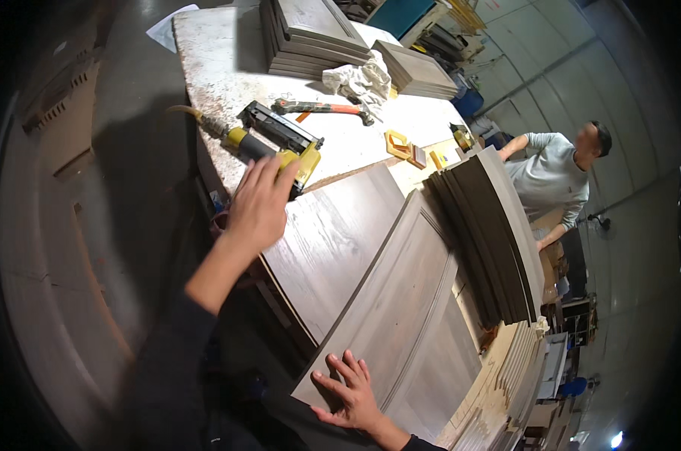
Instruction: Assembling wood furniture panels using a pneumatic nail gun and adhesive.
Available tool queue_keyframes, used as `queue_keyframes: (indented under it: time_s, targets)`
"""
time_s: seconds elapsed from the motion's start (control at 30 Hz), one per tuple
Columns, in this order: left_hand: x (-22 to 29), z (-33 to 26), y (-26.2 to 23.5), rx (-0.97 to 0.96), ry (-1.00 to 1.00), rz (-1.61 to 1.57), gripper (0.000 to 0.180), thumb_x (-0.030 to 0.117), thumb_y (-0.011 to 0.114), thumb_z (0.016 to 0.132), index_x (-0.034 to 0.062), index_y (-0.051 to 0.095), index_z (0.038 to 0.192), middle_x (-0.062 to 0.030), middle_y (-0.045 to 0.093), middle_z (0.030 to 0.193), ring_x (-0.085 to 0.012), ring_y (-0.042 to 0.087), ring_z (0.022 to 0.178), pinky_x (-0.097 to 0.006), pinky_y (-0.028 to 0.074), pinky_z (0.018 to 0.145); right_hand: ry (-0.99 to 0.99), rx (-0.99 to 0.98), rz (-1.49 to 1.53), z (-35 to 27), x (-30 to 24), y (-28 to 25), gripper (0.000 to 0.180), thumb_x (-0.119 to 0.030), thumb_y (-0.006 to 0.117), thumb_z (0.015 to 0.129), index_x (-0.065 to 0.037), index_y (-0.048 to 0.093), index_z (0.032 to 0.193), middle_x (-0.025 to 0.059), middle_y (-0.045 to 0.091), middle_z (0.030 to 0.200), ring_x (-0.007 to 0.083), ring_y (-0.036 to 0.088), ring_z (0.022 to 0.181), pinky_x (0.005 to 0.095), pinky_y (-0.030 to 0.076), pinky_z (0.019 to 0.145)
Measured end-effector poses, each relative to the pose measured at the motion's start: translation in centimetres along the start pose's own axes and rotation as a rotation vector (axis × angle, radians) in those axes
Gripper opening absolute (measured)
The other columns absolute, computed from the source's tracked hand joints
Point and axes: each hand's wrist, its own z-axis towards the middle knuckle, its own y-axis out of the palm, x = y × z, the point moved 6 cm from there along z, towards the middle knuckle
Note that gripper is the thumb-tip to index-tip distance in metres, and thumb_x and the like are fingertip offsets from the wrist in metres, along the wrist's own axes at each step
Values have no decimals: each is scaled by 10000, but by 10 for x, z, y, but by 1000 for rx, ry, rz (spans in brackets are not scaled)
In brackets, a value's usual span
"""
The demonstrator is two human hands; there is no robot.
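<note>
My left hand (pixel 259 207) reaches over a yellow and black nail gun (pixel 307 162) lying on the white worktable. Its fingers are stretched out, with the tips at the tool's grip; whether they touch it I cannot tell. My right hand (pixel 349 397) lies with spread fingers on the near corner of a grey-brown wooden cabinet door (pixel 400 301). The door has a raised frame edge and leans at a slant over a flat wood panel (pixel 336 233). An air hose (pixel 184 110) is joined to the nail gun.
A hammer (pixel 321 108), a crumpled white cloth (pixel 361 81) and stacked doors (pixel 310 49) lie on the worktable (pixel 212 68). Dark panels (pixel 479 233) stand in a row to the right. A person (pixel 555 177) in a light sweater holds them from the far side.
</note>
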Motion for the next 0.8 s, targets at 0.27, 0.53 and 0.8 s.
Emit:
queue_keyframes:
  time_s: [0.27,0.53,0.8]
  targets:
    - [-50,60,57,-568,158,162,653,15,690,580,73,456,1187,-124,533,980,-330,510,938,-411,414,836,28,-47,-22,8,-2,-9,558,-439,706,702,-259,599,1219,93,423,1396,338,279,1352,478,152,1089]
    - [0,-34,-73,-870,188,-385,467,125,735,551,36,613,994,-130,634,859,-326,610,786,-368,468,697,30,-59,-35,4,8,-6,498,-491,621,768,-248,613,1203,99,434,1389,334,253,1365,434,78,1123]
    - [-6,-168,-48,-1368,-180,-1320,447,162,757,605,-1,621,999,-158,669,909,-267,675,796,-298,517,678,25,-39,-30,4,6,0,494,-469,693,711,-230,655,1141,114,450,1368,361,269,1354,446,98,1112]
